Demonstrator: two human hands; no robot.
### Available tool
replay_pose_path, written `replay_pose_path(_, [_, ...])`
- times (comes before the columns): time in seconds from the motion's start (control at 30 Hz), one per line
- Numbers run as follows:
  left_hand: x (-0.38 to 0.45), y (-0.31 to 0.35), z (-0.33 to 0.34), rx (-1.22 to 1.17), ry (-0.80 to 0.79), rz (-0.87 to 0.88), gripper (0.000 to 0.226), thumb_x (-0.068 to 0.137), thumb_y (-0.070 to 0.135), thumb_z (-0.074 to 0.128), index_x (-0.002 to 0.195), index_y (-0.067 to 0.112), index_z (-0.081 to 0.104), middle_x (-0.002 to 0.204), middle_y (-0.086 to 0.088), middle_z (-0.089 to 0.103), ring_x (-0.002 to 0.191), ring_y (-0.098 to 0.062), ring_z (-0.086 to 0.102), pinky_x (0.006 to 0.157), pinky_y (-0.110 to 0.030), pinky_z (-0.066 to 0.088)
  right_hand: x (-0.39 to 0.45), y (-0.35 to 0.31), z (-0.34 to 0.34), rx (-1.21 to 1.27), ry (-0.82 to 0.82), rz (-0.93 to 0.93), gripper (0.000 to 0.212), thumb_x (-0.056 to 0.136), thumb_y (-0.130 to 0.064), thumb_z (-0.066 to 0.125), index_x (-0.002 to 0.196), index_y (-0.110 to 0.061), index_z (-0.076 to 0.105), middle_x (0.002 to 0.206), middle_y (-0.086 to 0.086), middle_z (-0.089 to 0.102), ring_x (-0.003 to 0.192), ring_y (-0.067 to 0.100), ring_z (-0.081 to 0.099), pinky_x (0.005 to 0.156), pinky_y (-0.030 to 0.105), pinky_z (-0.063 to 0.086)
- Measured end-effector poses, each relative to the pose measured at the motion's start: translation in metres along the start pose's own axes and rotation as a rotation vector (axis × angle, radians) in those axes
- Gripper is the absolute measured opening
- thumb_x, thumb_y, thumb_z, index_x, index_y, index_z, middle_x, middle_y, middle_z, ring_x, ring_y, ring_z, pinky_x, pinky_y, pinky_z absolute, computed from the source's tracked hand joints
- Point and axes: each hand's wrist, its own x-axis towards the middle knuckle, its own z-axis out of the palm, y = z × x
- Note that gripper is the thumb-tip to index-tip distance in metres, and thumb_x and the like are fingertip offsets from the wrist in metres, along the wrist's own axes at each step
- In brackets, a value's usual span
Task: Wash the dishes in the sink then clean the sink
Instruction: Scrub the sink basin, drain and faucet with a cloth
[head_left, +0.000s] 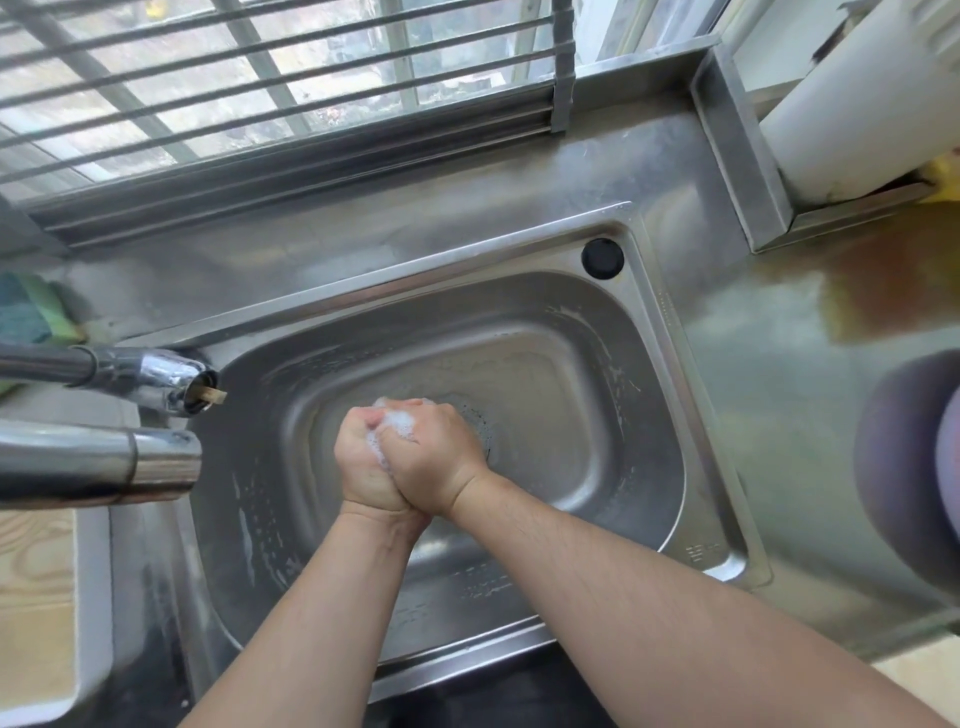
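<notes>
Lathering over the basin, a person presses the left hand (363, 457) and right hand (428, 452) together above the drain (480, 428) of a steel sink (597, 374), white foam (397, 423) showing between the curled fingers. Each grip is closed against the other hand; whether a sponge or cloth sits inside cannot be told. No dishes lie in the basin, so the washing appears to be done and the work seems to be near its end, either soaping the hands or working up suds for the sink itself.

To do this step well, the hands are best kept low and central over the drain so the foam drops into the basin and not onto the counter (779, 415). Streaks of soap residue (244, 525) cling to the left wall and more to the right wall, and these will likely need wiping and a rinse.

The tap spout (150, 382) hangs at the left rim with no water running, and a second metal tube (104, 460) lies just below it; both crowd the left side and could catch a forearm. A green and blue sponge (31, 312) rests at the far left behind the tap. A black plug (602, 257) caps the hole at the far right corner. A barred window (260, 78) runs along the back, and a blurred dark rounded object (904, 467) intrudes at the right edge.
</notes>
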Motion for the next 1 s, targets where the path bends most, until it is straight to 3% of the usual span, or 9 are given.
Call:
replay_pose_path(0.17, [0.001, -0.002, 0.004, 0.303, 0.075, -0.045, 0.048, 0.102, 0.031, 0.036, 0.081, 0.01, 0.073, 0.08, -0.011, 0.069, 0.079, -0.027, 0.067, 0.075, -0.035, 0.052, -0.001, 0.011, -0.012, 0.202, 0.001, 0.138, 0.026, 0.079, -0.042, 0.048, 0.072, -0.024, 0.067, 0.072, -0.006, 0.068, 0.079, 0.02, 0.066, 0.073, 0.043, 0.054])
replay_pose_path(0.27, [0.007, -0.004, 0.002, 0.565, 0.135, 0.03, 0.042, 0.106, 0.034, 0.042, 0.083, 0.018, 0.074, 0.081, -0.006, 0.072, 0.081, -0.024, 0.066, 0.074, -0.038, 0.051, -0.007, 0.012, -0.043, 0.492, 0.071, 0.173, 0.038, 0.088, -0.035, 0.059, 0.052, -0.02, 0.058, 0.057, -0.005, 0.055, 0.058, 0.014, 0.05, 0.059, 0.032, 0.042])
replay_pose_path(0.37, [0.008, -0.002, -0.014, 1.371, 0.11, 0.084, 0.025, 0.096, 0.041, 0.054, 0.104, 0.035, 0.076, 0.106, 0.004, 0.077, 0.105, -0.023, 0.068, 0.092, -0.038, 0.053, -0.015, 0.014, -0.077, 0.606, 0.189, 0.14, 0.049, 0.101, -0.026, 0.055, 0.059, -0.001, 0.053, 0.062, 0.018, 0.054, 0.052, 0.019, 0.047, 0.05, 0.022, 0.038])
replay_pose_path(0.43, [0.004, -0.005, -0.02, 1.962, -0.028, -0.049, 0.037, 0.101, 0.042, 0.05, 0.133, 0.039, 0.066, 0.14, 0.001, 0.063, 0.129, -0.027, 0.058, 0.105, -0.038, 0.048, -0.015, 0.016, -0.087, 0.658, 0.227, 0.148, 0.048, 0.102, -0.029, 0.052, 0.062, -0.004, 0.056, 0.065, 0.02, 0.058, 0.055, 0.021, 0.049, 0.049, 0.022, 0.038])
replay_pose_path(0.5, [-0.004, -0.013, -0.02, 2.262, -0.109, -0.064, 0.043, 0.101, 0.042, 0.05, 0.142, 0.039, 0.06, 0.159, 0.002, 0.043, 0.144, -0.028, 0.04, 0.116, -0.041, 0.037, -0.016, 0.016, -0.087, 0.715, 0.218, 0.208, 0.04, 0.096, -0.035, 0.055, 0.062, -0.013, 0.058, 0.069, 0.017, 0.061, 0.06, 0.024, 0.054, 0.058, 0.029, 0.044])
replay_pose_path(0.63, [-0.007, -0.018, -0.022, 2.27, -0.099, -0.058, 0.046, 0.1, 0.041, 0.05, 0.145, 0.039, 0.058, 0.171, 0.0, 0.025, 0.155, -0.034, 0.022, 0.125, -0.052, 0.022, -0.019, 0.02, -0.079, 0.941, 0.179, 0.37, 0.019, 0.088, -0.028, 0.067, 0.073, -0.02, 0.061, 0.081, 0.013, 0.057, 0.073, 0.026, 0.057, 0.07, 0.04, 0.047])
replay_pose_path(0.7, [-0.01, -0.017, -0.022, 2.251, -0.09, 0.146, 0.041, 0.094, 0.034, 0.054, 0.133, 0.033, 0.069, 0.168, -0.001, 0.031, 0.155, -0.037, 0.022, 0.125, -0.056, 0.023, -0.02, 0.025, -0.077, 1.059, 0.153, 0.428, 0.006, 0.08, -0.014, 0.066, 0.083, -0.019, 0.064, 0.084, 0.012, 0.061, 0.081, 0.031, 0.058, 0.073, 0.045, 0.049])
replay_pose_path(0.83, [-0.024, -0.014, -0.009, 1.554, 0.133, 0.439, 0.043, 0.086, 0.027, 0.057, 0.127, 0.025, 0.065, 0.132, -0.002, 0.062, 0.127, -0.024, 0.054, 0.11, -0.042, 0.044, -0.018, 0.033, -0.081, 1.229, 0.103, 0.548, 0.055, 0.07, 0.002, 0.038, 0.116, -0.013, 0.065, 0.11, 0.02, 0.064, 0.101, 0.04, 0.059, 0.089, 0.055, 0.05])
replay_pose_path(1.0, [-0.027, -0.012, 0.007, 1.149, 0.099, 0.344, 0.02, 0.086, 0.043, 0.064, 0.106, 0.041, 0.066, 0.102, 0.009, 0.073, 0.101, -0.013, 0.069, 0.093, -0.045, 0.057, -0.023, 0.029, -0.093, 1.419, -0.18, 0.513, 0.083, 0.067, -0.008, 0.039, 0.148, -0.015, 0.054, 0.149, 0.023, 0.055, 0.123, 0.045, 0.061, 0.109, 0.057, 0.045])
